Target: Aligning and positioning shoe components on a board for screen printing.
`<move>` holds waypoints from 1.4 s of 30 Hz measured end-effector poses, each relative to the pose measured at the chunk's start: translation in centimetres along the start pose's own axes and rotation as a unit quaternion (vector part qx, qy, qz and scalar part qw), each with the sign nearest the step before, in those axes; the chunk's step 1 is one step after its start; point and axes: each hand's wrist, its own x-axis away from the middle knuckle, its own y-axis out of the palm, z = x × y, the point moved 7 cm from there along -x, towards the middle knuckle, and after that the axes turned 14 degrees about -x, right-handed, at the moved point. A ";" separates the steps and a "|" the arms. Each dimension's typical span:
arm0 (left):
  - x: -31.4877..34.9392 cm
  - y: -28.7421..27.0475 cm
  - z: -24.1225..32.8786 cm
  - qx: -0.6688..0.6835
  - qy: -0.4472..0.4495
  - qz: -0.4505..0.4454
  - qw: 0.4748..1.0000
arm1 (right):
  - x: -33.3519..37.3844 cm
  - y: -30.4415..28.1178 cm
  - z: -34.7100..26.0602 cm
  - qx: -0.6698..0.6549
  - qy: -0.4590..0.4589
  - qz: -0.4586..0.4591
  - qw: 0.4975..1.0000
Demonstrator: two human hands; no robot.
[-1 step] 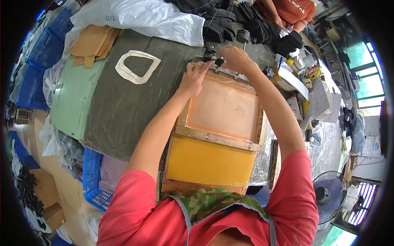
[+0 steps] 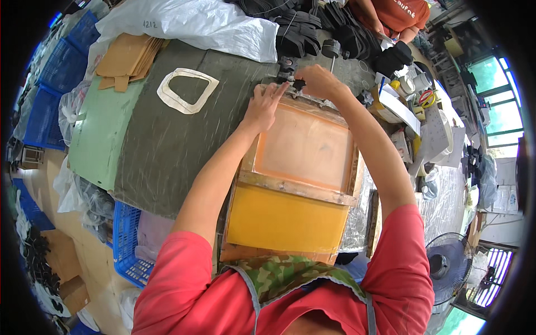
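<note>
In front of me lies a wooden-framed printing screen [image 2: 304, 146] with pale mesh and an orange border. Its far edge meets a metal hinge clamp [image 2: 315, 100] fitted with black knobs. My left hand [image 2: 261, 110] rests on the frame's far left corner, fingers stretched toward the clamp. Bent over the clamp, my right hand [image 2: 322, 84] has its fingertips closed around a black knob [image 2: 299, 85], partly hidden by them. Another black knob [image 2: 288, 64] stands just beyond. A yellow board [image 2: 286, 218] shows below the screen's near edge.
A white ring-shaped cutout [image 2: 163, 95] lies on the dark tabletop, near brown card pieces [image 2: 124, 58] and a white sack [image 2: 195, 28]. Black stacked pieces [image 2: 296, 36] and a person in orange [image 2: 396, 17] are beyond. A fan [image 2: 441, 265] stands right; a blue basket [image 2: 125, 245] sits left.
My right hand has shifted slightly at the clamp, and its fingers, blurred before, now show more sharply around the knob. My left hand and the screen have stayed put.
</note>
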 end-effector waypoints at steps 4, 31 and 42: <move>-0.1 0.2 0.1 -0.002 -0.007 -0.026 1.000 | 0.5 1.1 1.7 0.031 0.151 -0.082 0.985; -0.5 -1.5 0.7 0.023 0.054 0.087 0.995 | -0.1 1.7 0.9 -0.004 0.067 -0.109 0.992; -1.1 -0.1 1.5 0.039 0.104 0.019 0.994 | -0.6 2.7 2.3 0.077 0.092 -0.068 0.990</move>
